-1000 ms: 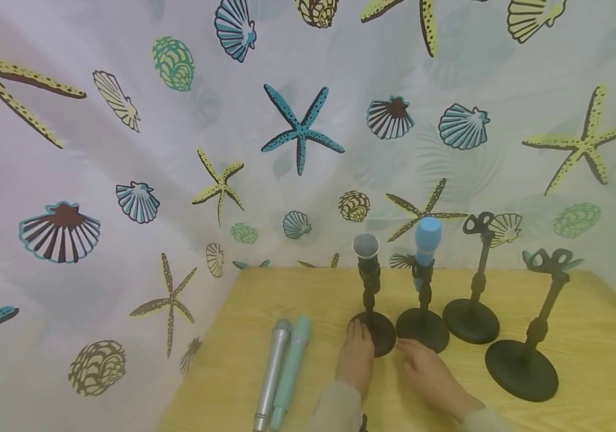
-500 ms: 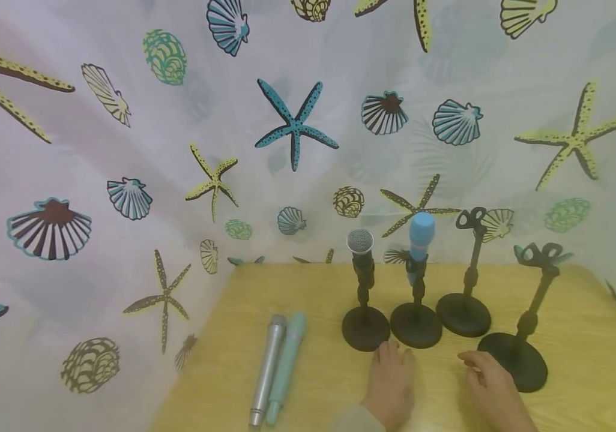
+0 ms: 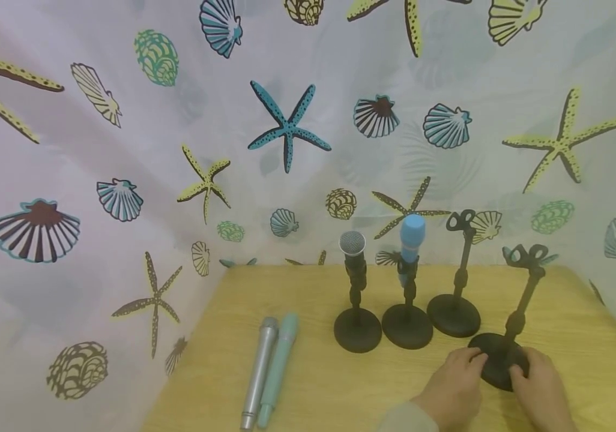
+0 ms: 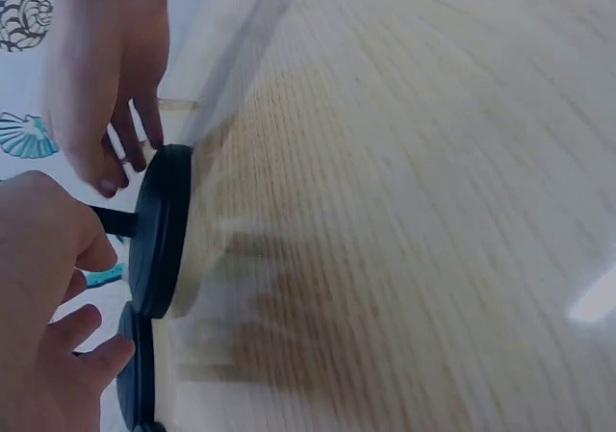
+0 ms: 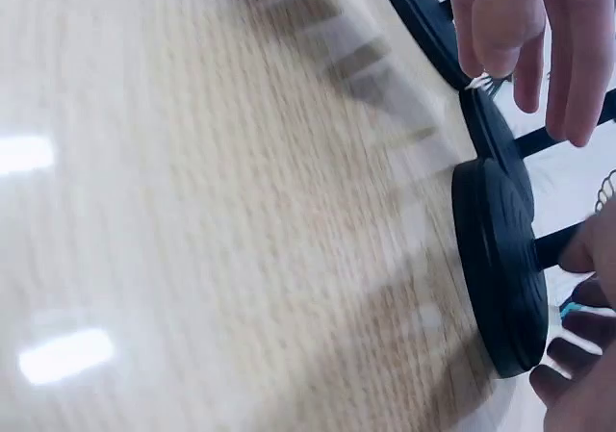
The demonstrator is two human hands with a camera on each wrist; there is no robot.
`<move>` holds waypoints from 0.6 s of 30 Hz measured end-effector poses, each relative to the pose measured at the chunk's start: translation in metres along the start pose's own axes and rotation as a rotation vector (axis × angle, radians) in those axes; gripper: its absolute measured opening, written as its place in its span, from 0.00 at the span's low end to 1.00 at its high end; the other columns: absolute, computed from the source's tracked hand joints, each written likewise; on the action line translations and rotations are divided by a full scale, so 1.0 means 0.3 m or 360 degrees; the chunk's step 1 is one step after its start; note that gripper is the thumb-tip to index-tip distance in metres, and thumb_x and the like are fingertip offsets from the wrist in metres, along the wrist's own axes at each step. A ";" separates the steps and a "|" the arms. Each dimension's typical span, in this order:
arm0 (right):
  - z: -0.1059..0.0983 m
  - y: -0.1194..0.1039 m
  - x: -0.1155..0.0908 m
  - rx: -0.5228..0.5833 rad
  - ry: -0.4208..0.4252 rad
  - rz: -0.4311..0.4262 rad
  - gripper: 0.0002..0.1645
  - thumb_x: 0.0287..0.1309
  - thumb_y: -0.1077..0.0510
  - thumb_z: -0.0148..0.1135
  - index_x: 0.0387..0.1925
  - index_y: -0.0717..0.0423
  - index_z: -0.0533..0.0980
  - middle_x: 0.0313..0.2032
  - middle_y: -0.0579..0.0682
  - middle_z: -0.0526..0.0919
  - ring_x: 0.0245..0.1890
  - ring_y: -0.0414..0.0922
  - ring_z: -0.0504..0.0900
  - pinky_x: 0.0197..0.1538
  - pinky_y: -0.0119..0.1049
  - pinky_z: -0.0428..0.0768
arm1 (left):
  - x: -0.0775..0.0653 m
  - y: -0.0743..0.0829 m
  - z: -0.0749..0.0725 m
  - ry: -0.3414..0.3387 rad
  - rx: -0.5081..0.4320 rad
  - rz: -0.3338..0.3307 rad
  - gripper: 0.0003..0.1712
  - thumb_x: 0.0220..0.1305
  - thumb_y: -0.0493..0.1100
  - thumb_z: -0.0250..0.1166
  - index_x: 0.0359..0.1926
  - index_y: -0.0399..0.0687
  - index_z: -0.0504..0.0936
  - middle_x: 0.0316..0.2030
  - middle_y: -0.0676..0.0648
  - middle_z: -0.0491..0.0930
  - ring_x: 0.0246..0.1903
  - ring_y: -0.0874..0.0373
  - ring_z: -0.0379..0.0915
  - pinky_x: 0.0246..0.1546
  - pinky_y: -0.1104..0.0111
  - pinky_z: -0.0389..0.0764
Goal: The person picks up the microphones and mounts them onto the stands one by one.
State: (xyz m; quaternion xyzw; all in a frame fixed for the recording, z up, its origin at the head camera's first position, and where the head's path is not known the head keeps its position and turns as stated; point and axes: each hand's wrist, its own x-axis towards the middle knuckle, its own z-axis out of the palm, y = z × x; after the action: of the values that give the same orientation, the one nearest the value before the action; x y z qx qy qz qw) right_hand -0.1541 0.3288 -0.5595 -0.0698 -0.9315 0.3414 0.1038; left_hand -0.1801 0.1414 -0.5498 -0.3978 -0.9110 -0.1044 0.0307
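In the head view, both hands are at the round base of the rightmost black desk microphone stand (image 3: 514,324), whose clip holds no microphone. My left hand (image 3: 454,384) lies at the base's left edge, fingers fairly straight; in the right wrist view the left hand's fingers (image 5: 587,66) point down. My right hand (image 3: 543,390) holds the right side of that base, its thumb over the top and its fingers bent by the rim. The left wrist view shows the stand's base (image 4: 162,230) between the two hands.
A stand with a silver-headed black microphone (image 3: 352,245), one with a blue microphone (image 3: 412,234) and an empty stand (image 3: 455,315) line up leftward. Silver (image 3: 259,372) and mint-green (image 3: 278,372) microphones lie on the wooden table (image 3: 329,396). A shell-print curtain (image 3: 297,198) surrounds it.
Both hands have moved right, from the bases of the two stands with microphones to the rightmost stand's base. The right hand has taken hold there. The head view has shifted slightly.
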 end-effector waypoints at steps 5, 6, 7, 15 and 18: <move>0.023 0.015 0.037 -0.0139 -0.0089 -0.0140 0.29 0.65 0.65 0.55 0.58 0.87 0.62 0.59 0.85 0.62 0.58 0.81 0.63 0.55 0.73 0.70 | 0.039 0.026 0.032 -0.0025 0.0235 0.0009 0.29 0.72 0.47 0.57 0.71 0.52 0.65 0.70 0.54 0.64 0.68 0.64 0.63 0.62 0.79 0.71; 0.028 0.016 0.037 -0.0168 -0.0059 -0.0172 0.29 0.64 0.65 0.57 0.57 0.87 0.64 0.59 0.85 0.63 0.58 0.81 0.64 0.54 0.73 0.71 | 0.042 0.029 0.037 -0.0044 0.0262 0.0021 0.29 0.72 0.48 0.57 0.71 0.51 0.65 0.70 0.54 0.64 0.68 0.64 0.63 0.63 0.79 0.71; 0.033 0.017 0.035 -0.0196 -0.0019 -0.0196 0.28 0.63 0.65 0.58 0.56 0.86 0.65 0.59 0.84 0.64 0.57 0.81 0.65 0.53 0.72 0.71 | 0.046 0.034 0.038 -0.0081 0.0286 0.0025 0.30 0.72 0.48 0.57 0.72 0.52 0.65 0.71 0.54 0.64 0.69 0.64 0.62 0.64 0.79 0.69; 0.025 0.013 0.019 -0.0273 0.0055 -0.0247 0.25 0.62 0.66 0.61 0.55 0.81 0.69 0.58 0.82 0.67 0.54 0.80 0.69 0.49 0.70 0.74 | 0.063 0.065 0.027 -0.0219 0.0395 0.0009 0.35 0.66 0.54 0.64 0.71 0.59 0.65 0.71 0.59 0.62 0.70 0.67 0.60 0.67 0.78 0.65; 0.019 0.000 0.014 -0.0284 0.0015 -0.0230 0.26 0.62 0.65 0.61 0.55 0.82 0.69 0.58 0.82 0.67 0.55 0.80 0.70 0.49 0.70 0.74 | 0.059 0.068 0.033 -0.0201 0.0441 -0.0001 0.33 0.65 0.55 0.65 0.69 0.59 0.67 0.70 0.59 0.64 0.68 0.67 0.62 0.66 0.78 0.67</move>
State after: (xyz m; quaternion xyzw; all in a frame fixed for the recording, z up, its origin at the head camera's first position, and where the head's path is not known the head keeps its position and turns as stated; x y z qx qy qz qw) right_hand -0.1594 0.3262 -0.5632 -0.0129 -0.9604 0.2483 0.1258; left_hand -0.1768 0.1697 -0.5536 -0.3953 -0.9169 0.0478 0.0279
